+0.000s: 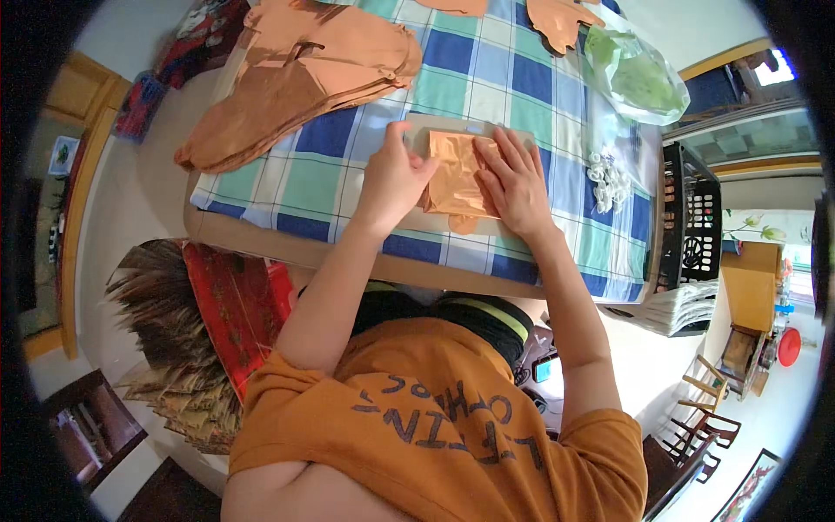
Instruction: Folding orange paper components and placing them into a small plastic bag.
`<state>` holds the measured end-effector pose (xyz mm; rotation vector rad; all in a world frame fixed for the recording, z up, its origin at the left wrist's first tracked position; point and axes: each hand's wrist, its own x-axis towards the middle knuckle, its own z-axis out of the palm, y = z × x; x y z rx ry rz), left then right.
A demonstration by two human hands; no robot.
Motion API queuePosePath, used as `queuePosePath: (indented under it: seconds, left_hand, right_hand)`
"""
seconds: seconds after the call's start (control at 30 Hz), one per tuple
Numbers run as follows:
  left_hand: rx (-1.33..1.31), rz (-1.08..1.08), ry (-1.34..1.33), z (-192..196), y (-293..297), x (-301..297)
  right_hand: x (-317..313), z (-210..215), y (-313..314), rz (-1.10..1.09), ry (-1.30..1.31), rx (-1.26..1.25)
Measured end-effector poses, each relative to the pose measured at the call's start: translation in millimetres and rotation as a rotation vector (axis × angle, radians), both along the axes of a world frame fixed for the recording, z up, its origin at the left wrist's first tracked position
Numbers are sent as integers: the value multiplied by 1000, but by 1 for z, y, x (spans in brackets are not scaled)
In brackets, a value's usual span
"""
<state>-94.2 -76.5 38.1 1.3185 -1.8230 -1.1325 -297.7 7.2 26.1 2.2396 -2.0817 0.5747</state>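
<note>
A copper-coloured foil sheet, folded into a rough square (pixel 457 187), lies on a flat greyish card (pixel 417 126) near the front edge of the table. A small rounded foil tab (pixel 463 224) sticks out below it. My right hand (pixel 519 187) rests on its right side, fingers stretched out and pressing flat. At the left edge is my left hand (pixel 391 178), fingers apart, one pointing up and another tip touching the foil. Further left lies a stack of flat copper foil pieces (pixel 322 96), which look like deflated foil balloons.
A checked cloth (pixel 304 187) covers the table. At right lie small white coiled bundles (pixel 609 181) and a clear bag with green contents (pixel 639 78). Another foil piece (pixel 561 22) is at the far edge. A black crate (pixel 691 213) stands right; stacked brown sheets (pixel 165 304) sit lower left.
</note>
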Motion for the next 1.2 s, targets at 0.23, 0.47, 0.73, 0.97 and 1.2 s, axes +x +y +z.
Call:
queuePosePath:
  seconds: [0.23,0.47,0.73,0.97,1.2]
  left_hand:
    - [103,-118,-125,13,1,-4]
    - [-793,-189,-391,-9,12,-35]
    - [-799,-332,-492,-32,21,-44]
    - [-855,-370,-604,-37,8,-28]
    - [-847,-446,-573,-46,1,-34]
  right_hand:
    - [2,2,-1,23,19,-15]
    - [3,-3,-1,30,-15,-13]
    - [-11,-4,19,-51,57,-7]
    - [-103,24,212,-548,-559,-738]
    - [-64,-193,565,-1837,-338,-185]
